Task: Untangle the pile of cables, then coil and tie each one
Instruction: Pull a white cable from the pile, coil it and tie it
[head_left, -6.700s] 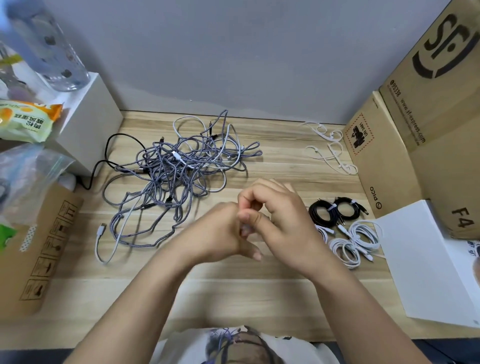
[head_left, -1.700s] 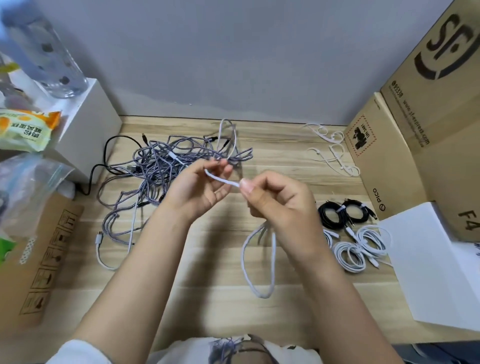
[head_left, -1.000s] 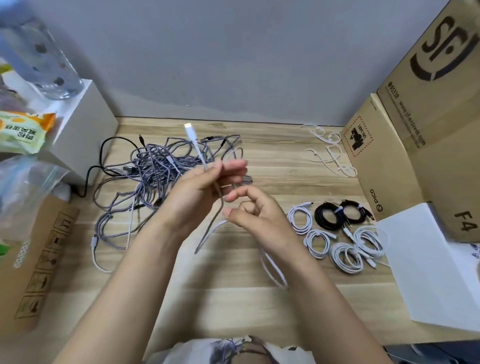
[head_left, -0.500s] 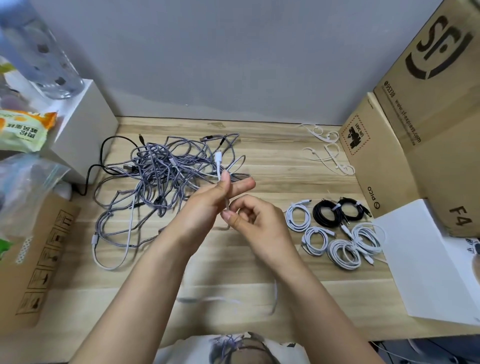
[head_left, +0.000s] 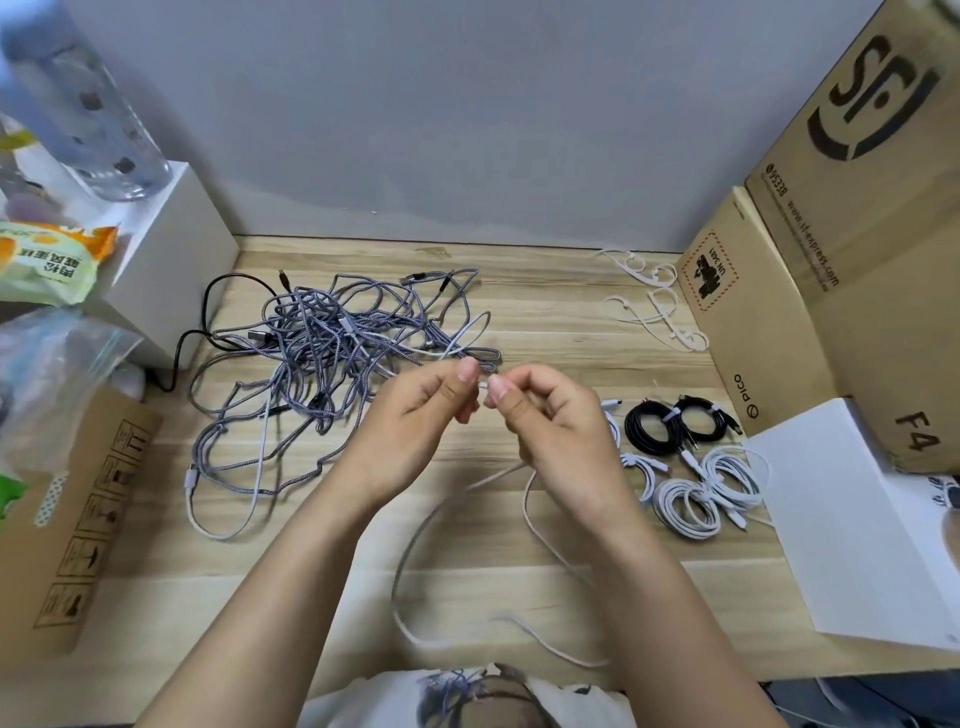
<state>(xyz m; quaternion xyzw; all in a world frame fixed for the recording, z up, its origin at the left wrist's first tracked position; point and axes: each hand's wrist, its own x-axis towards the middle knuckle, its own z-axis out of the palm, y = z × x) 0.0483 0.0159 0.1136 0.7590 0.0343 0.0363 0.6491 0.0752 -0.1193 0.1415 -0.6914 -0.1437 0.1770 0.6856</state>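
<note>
A tangled pile of grey braided cables (head_left: 332, 358) lies on the wooden desk (head_left: 545, 322) at the left. My left hand (head_left: 415, 421) and my right hand (head_left: 556, 421) meet above the desk's middle, both pinching one white cable (head_left: 415, 540) at its end between the fingertips. The rest of that cable hangs down in a loose loop toward the front edge. Two black coiled cables (head_left: 670, 423) and several white coiled cables (head_left: 701, 493), each tied, lie at the right. Loose white ties (head_left: 654, 301) lie at the back right.
Cardboard boxes (head_left: 831, 260) stand along the right, with a white box (head_left: 857, 519) in front of them. A white box (head_left: 156, 260) holding a water bottle (head_left: 88, 114) and a snack packet stands at the back left. A brown carton (head_left: 67, 519) and plastic bag sit left.
Both hands drew the white cable free of the pile and toward me. Its long part now hangs in a loop below my hands, and the fingertips have shifted to its end.
</note>
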